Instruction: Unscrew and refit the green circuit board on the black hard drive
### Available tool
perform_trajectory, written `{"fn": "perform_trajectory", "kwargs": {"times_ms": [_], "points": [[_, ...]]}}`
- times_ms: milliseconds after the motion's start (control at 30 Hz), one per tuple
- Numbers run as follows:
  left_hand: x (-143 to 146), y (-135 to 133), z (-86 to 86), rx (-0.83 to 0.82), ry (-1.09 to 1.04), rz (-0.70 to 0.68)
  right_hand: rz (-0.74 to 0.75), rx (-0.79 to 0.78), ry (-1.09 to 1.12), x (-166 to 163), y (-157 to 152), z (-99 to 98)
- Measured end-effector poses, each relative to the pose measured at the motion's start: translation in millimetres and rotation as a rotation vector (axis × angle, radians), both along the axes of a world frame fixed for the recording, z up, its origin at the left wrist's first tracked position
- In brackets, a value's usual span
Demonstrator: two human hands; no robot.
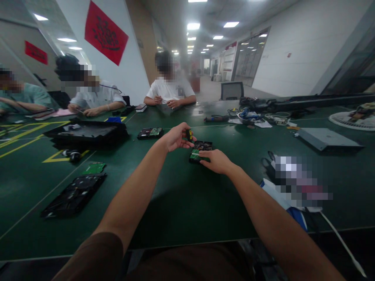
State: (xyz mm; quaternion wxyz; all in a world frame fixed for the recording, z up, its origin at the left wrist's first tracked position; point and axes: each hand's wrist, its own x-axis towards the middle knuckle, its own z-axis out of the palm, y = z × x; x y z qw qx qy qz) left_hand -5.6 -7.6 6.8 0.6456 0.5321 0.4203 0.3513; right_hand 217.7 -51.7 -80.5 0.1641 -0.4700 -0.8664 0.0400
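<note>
My left hand (177, 138) is closed round the black and yellow handle of a screwdriver (189, 135), held over the far left side of a hard drive (203, 145). The screwdriver's shaft is too small and dark to make out. The drive lies on the green table with its underside up, showing black metal and a green circuit board (194, 155). My right hand (218, 161) grips the drive from its near right side, thumb and fingertips over the board.
Another drive (150, 133) lies beyond my left forearm. At the left are a black drive housing (74, 194), a loose green board (94, 168) and a black tray (86, 130). A grey metal box (328, 139) and cables (250, 116) sit right. Several people sit across the table.
</note>
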Motion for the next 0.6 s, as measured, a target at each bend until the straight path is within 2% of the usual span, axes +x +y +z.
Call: {"fn": "perform_trajectory", "kwargs": {"times_ms": [300,600], "points": [[-2.9,4.5,-1.1,0.057,0.055,0.018,0.016,0.002,0.022,2.5,2.9,-2.4],[-1.5,3.3,0.0,0.022,0.009,0.000,0.061,0.030,0.039,5.9,7.9,-9.4]]}}
